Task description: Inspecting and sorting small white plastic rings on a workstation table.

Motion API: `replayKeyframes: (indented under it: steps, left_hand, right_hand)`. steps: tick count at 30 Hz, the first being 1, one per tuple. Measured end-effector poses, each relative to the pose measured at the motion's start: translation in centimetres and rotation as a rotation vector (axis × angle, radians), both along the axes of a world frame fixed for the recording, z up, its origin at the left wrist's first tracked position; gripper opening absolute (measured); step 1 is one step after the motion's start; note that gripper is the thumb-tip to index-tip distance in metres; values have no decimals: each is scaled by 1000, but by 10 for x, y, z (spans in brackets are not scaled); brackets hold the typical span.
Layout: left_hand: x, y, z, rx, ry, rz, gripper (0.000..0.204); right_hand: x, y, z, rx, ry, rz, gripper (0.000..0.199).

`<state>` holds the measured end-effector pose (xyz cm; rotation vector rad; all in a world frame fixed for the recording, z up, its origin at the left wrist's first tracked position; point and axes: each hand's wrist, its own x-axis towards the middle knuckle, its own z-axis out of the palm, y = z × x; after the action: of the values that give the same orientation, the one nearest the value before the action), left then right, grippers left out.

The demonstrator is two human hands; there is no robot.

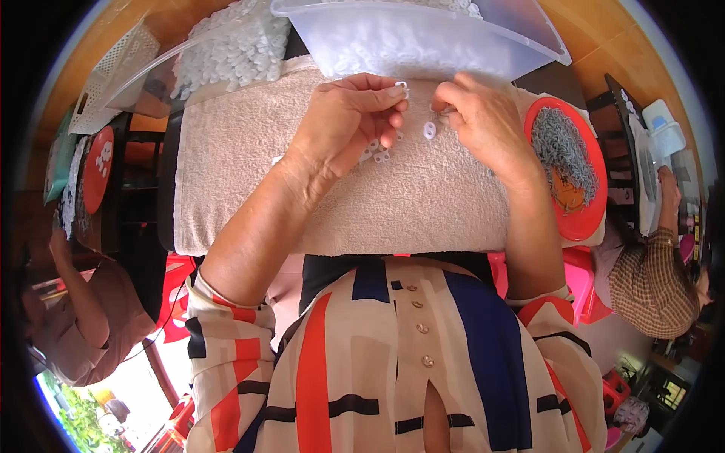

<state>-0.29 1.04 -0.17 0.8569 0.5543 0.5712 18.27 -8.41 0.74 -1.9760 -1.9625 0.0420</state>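
Observation:
My left hand (351, 109) is closed in a pinch, with a small white plastic piece (402, 87) between thumb and forefinger. To its right, my right hand (483, 124) has its fingers drawn together; a tiny thing seems to be at its fingertips, too small to name. Just below those fingertips is an oval white piece with two holes (430, 130); I cannot tell whether it hangs or lies on the cloth. More small white pieces (380, 156) lie in a loose group on the beige towel (264, 181), partly hidden by my left hand.
Beyond the hands stands a translucent plastic tub (423, 41) of white pieces. A clear container (234, 57) heaped with white parts is at the far left. A red tray (599, 170) of thin grey metal parts lies right. People sit at both sides (657, 279).

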Motion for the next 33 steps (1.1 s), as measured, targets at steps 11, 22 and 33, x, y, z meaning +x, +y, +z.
replayKeyframes:
  steps: [11,22,33]
  left_hand:
    - [-1,1,0,-12,0,-25,14]
    - [0,0,-1,12,18,-19,13]
    - [0,-2,1,22,40,-38,11]
  right_hand:
    - [-1,1,-4,20,-57,38,12]
    - [2,4,-7,-1,15,-4,13]
    - [-2,5,-9,12,-49,-42,12]
